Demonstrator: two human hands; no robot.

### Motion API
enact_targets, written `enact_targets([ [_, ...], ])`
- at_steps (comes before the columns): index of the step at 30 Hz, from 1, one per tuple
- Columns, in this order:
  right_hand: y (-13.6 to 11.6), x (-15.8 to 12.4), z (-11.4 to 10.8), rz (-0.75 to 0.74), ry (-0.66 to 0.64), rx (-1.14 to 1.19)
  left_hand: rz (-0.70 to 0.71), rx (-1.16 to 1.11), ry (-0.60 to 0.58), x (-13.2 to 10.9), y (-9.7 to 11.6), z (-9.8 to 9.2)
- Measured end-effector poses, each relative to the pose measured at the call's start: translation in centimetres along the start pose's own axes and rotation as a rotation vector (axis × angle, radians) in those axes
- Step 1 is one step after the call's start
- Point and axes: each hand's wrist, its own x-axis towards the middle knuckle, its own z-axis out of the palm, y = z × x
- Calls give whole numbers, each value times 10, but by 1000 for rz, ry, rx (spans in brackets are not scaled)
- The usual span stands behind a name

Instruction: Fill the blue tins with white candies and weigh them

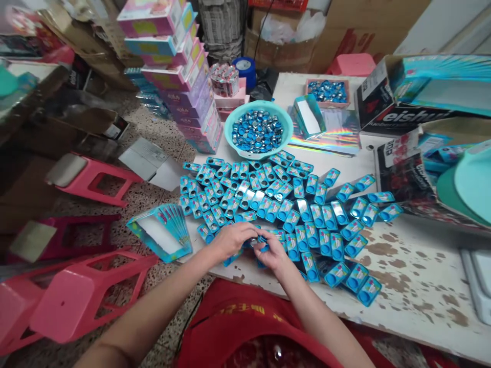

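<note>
My left hand (235, 239) and my right hand (273, 251) meet at the near edge of the table, fingertips closed together. Between them is a small blue box, mostly covered by my fingers, with a dark silvery round piece by the right thumb. The right hand grips the box; what the left fingers pinch is hidden. Around and beyond both hands stand many small blue boxes (310, 266) with printed tops. Those to the right show blue round caps, while many to the left show dark round openings. A turquoise bowl (229, 134) of blue and silver round caps stands behind them.
A pink tray (347, 105) of caps and an open turquoise box (309, 116) lie at the back. Black cartons (399, 166) line the right side. Stacked boxes (192, 97) rise at the left, a turquoise display box (159, 232) sits at the left edge, and pink stools (72, 301) stand beyond.
</note>
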Motion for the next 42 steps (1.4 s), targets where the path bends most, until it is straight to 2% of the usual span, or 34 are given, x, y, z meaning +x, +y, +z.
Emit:
enact_targets([
  [2,8,0,6,66,39,-2,12,37,-29,-15,5,6],
  [7,30,3,21,165,129,-63,-90,153,-104,-52,8,18],
  [9,37,7,25,180,151,-86,-96,111,-78,-63,3,20],
  [10,40,9,27,184,155,-94,-114,62,-27,-67,0,19],
  [12,42,11,29,177,164,-107,-267,-86,161,-70,-12,13],
  [14,42,12,30,167,177,-118,-562,-299,355,-69,-29,4],
  [16,41,12,30,164,173,-115,-836,-495,425,-64,-47,-6],
  [17,40,11,29,162,162,-109,-927,-549,412,-61,-55,-9],
  [19,38,9,27,142,124,-93,-1004,-523,320,-55,-67,-14],
  [24,34,3,22,73,60,-103,-1039,72,-72,-31,-79,-20],
  [27,31,4,21,45,56,-112,-1039,258,-199,-17,-79,-25],
  [34,21,4,13,-2,95,-48,-989,288,-281,-15,-66,-30],
  [39,13,-1,12,-32,129,-32,-1058,323,-260,-11,-62,-24],
  [42,15,-2,16,-15,175,25,-1038,329,-238,-16,-60,-23],
])
